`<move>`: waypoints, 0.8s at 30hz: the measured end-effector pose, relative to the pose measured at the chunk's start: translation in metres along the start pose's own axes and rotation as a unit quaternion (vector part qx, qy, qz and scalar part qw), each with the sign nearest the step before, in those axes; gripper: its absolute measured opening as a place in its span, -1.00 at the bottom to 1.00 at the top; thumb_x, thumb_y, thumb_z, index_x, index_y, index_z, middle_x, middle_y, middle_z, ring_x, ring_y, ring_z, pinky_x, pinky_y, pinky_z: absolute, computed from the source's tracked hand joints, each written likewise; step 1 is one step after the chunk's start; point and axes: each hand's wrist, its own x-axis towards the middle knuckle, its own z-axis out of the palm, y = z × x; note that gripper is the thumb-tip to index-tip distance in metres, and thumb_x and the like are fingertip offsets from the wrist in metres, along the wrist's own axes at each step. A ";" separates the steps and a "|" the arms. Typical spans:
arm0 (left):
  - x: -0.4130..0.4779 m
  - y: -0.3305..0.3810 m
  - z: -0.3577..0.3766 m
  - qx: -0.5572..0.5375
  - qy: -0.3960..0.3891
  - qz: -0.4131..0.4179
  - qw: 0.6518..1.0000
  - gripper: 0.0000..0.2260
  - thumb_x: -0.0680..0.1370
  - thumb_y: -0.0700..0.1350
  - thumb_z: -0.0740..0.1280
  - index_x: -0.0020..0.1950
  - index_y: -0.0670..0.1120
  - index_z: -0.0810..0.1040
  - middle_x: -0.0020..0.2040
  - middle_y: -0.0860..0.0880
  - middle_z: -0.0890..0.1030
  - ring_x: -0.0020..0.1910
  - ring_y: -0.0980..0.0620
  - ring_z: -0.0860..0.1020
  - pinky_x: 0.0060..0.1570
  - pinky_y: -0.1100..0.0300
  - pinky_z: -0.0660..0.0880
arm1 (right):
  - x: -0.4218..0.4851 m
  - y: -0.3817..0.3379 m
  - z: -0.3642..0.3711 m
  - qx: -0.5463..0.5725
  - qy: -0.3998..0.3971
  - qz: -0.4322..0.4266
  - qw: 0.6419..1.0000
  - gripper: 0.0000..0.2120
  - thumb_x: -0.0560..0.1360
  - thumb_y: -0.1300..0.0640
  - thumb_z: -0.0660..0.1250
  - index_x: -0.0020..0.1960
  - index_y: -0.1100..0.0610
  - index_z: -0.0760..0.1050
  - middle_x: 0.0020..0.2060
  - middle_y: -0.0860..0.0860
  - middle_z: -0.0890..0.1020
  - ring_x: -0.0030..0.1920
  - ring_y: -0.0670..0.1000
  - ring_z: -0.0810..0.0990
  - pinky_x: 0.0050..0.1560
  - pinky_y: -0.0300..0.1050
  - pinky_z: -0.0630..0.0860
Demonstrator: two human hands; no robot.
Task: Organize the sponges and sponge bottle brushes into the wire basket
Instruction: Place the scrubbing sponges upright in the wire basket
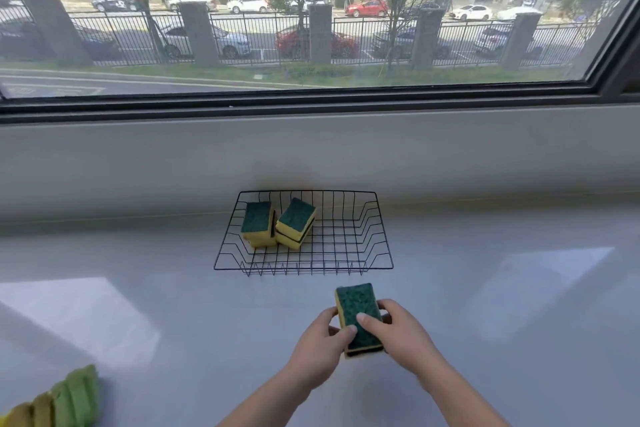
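The left hand (322, 347) and right hand (401, 333) grip a yellow rectangular sponge (358, 308) with dark green scouring top over the grey counter (485, 288), near the black wire basket (384, 230) holding two similar sponge stacks (258, 224) at its left

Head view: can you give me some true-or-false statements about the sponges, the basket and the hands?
1. The left hand and the right hand both hold a sponge. True.
2. The basket is empty. False: sponges lie in it.
3. The held sponge is inside the basket. False: it is outside, in front of it.
4. The basket's sponges sit in its left half. True.
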 end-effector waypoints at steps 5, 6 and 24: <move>0.006 0.020 -0.021 -0.020 0.024 0.029 0.999 -0.73 0.56 0.08 0.27 0.26 0.25 0.43 -0.05 0.00 0.65 -0.03 -0.02 0.63 -0.05 0.06 0.60 | 0.007 -0.033 -0.001 0.009 0.009 -0.038 0.999 -0.67 0.46 -0.24 0.37 0.16 -0.14 0.47 -0.06 -0.10 0.67 -0.06 -0.06 0.66 0.01 0.01 0.61; 0.008 0.023 -0.024 -0.025 0.028 0.035 0.999 -0.73 0.57 0.08 0.27 0.26 0.25 0.44 -0.05 0.00 0.65 -0.03 -0.02 0.63 -0.04 0.05 0.60 | 0.009 -0.038 -0.001 0.014 0.011 -0.043 0.999 -0.67 0.46 -0.24 0.37 0.15 -0.14 0.47 -0.06 -0.09 0.67 -0.06 -0.06 0.66 0.02 0.02 0.61; 0.097 0.073 -0.107 -0.020 0.103 0.115 0.988 -0.50 0.53 0.08 0.37 0.45 0.12 0.35 0.08 0.08 0.60 0.06 0.11 0.59 0.13 0.01 0.56 | 0.135 -0.124 0.008 0.161 0.086 -0.027 0.983 -0.48 0.35 -0.13 0.49 0.22 0.01 0.43 0.05 -0.01 0.63 0.02 0.02 0.65 -0.05 0.03 0.61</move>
